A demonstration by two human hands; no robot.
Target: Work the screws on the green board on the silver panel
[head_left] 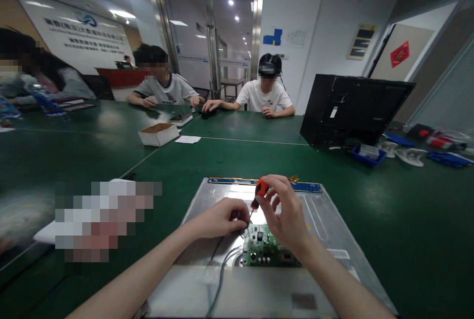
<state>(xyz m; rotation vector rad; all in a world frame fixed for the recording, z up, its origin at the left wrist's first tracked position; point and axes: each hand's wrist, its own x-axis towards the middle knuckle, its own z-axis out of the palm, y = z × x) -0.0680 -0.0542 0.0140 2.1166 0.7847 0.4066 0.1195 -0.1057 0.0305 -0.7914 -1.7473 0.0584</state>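
Note:
A silver metal panel (pixel 311 215) lies on the green table, with a green circuit board (pixel 264 247) on it. My right hand (pixel 285 210) grips a red and black screwdriver (pixel 261 188), held tilted, its shaft pointing down at the board's upper left corner. Beside the shaft's lower end, my left hand (pixel 227 218) has its fingers pinched together; what they hold, if anything, is too small to tell. Grey cables (pixel 221 277) run from the board's left side toward the panel's near edge. A blue strip board (pixel 237 180) lines the far edge of the panel.
On the green table (pixel 222 153) stand a white open box (pixel 159 135) and, at the right, a black monitor (pixel 351 109) near a blue tray (pixel 368 155). Two people sit across the table; others are at the left.

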